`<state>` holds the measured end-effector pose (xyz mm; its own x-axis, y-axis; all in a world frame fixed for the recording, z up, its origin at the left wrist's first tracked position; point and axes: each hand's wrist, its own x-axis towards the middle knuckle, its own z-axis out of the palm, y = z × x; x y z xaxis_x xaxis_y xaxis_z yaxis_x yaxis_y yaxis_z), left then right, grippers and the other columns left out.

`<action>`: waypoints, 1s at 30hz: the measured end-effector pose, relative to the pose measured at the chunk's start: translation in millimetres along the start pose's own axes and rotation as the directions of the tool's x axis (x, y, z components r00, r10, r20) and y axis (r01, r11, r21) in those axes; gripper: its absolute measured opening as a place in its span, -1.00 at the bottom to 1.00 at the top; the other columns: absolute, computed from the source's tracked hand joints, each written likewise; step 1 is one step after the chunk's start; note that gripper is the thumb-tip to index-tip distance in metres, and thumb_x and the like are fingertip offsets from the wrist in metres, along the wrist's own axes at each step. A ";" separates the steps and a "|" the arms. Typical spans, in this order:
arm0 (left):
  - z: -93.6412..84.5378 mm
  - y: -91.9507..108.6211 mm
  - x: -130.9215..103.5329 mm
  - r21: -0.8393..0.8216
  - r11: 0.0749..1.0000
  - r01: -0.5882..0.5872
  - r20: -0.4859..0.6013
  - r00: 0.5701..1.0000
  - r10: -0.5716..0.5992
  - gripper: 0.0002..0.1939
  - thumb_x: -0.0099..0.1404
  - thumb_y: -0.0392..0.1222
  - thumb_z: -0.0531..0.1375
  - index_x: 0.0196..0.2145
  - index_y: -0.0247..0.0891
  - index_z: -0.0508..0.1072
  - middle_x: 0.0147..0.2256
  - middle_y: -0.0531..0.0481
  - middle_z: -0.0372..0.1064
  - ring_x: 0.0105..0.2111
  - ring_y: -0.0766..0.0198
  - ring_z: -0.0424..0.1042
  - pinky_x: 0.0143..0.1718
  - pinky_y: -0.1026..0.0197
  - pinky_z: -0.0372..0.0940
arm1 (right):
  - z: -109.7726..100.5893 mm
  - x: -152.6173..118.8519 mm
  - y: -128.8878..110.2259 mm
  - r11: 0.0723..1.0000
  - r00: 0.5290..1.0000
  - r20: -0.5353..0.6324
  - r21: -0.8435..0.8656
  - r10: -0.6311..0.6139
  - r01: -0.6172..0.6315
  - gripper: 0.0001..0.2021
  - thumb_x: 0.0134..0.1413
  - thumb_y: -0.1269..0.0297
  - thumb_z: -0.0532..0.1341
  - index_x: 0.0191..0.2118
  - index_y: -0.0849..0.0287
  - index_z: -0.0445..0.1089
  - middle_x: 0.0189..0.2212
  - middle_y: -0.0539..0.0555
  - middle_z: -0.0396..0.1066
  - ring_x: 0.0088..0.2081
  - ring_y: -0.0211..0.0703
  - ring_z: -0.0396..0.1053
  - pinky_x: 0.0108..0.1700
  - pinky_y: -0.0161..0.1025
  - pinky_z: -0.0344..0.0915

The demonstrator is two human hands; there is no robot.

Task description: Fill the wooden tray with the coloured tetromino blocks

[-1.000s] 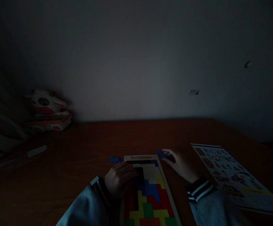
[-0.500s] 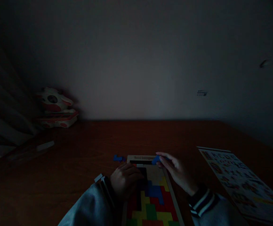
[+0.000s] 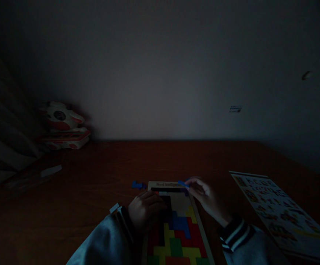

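A wooden puzzle board (image 3: pixel 201 230) lies in front of me, holding red, yellow, green and blue blocks, with dark gaps at its far end and left side. My left hand (image 3: pixel 146 209) rests over the board's left edge, fingers stretched across it and partly hiding the blocks below; I see nothing held in it. Above the board's far right corner, my right hand (image 3: pixel 202 191) pinches a blue puzzle piece (image 3: pixel 182 183), seen nearly edge-on. Another blue piece (image 3: pixel 138 185) lies on the table just left of the board's far left corner.
A printed sheet (image 3: pixel 278 209) lies on the brown table (image 3: pixel 107 165) at the right. At the back left stands a white and red toy (image 3: pixel 63 125). A pale strip (image 3: pixel 51 170) lies near the table's left edge. A grey wall rises behind.
The blue piece in my right hand has been turned and raised slightly, now showing thinner. My left hand stays in nearly the same place on the board.
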<state>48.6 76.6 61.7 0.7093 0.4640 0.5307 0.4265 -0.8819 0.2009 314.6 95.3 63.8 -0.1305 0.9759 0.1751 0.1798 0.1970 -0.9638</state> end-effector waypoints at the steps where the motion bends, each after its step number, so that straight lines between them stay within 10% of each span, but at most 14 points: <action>1: 0.1 -0.1 -0.1 0.003 1.000 0.002 0.003 1.000 -0.002 -0.72 0.27 -0.29 0.02 -0.15 -0.22 0.47 -0.22 -0.09 0.48 -0.25 0.15 0.39 -0.27 0.11 0.30 | -0.1 0.1 0.0 1.000 1.000 0.005 0.003 0.022 -0.022 -0.64 0.01 -0.09 0.24 -0.24 0.09 0.43 -0.18 0.10 0.44 -0.09 -0.04 0.42 -0.06 -0.15 0.37; 30: -2.9 1.3 1.1 0.024 1.000 -0.005 0.008 1.000 0.005 -0.73 0.26 -0.34 0.03 -0.15 -0.24 0.45 -0.22 -0.09 0.48 -0.24 0.16 0.39 -0.24 0.13 0.29 | 0.2 -10.6 -11.8 0.926 0.955 0.296 -0.361 0.003 0.109 -0.82 0.10 0.18 0.23 -0.16 0.02 0.46 -0.49 -0.07 0.40 -0.44 -0.22 0.35 -0.41 -0.32 0.26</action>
<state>48.4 75.7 65.0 0.7157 0.4602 0.5253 0.4361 -0.8820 0.1786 313.7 82.6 73.3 -0.4130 0.9047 0.1043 0.5043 0.3226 -0.8010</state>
